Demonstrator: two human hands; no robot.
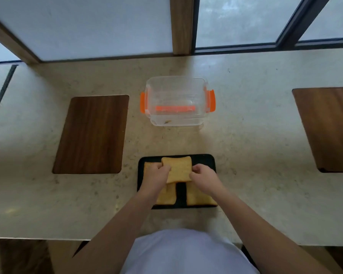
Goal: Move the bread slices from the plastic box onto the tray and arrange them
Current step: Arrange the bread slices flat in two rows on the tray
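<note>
A black tray (208, 160) lies on the counter close to me. Both hands hold one golden bread slice (178, 168) over the tray's middle: my left hand (156, 174) pinches its left edge, my right hand (203, 176) its right edge. Under my arms lie more slices: one at the near left (167, 196), one at the near right (198, 197), and a corner of another at the far left (148, 165), mostly hidden by my left hand. The clear plastic box (177, 101) with orange clips stands beyond the tray with no slices in it, only crumbs.
A dark wooden inset panel (91, 135) sits in the beige counter (255, 145) left of the box, another (329, 127) at the far right. Windows with a wooden post (181, 24) rise behind the counter. The counter's near edge runs just in front of my body.
</note>
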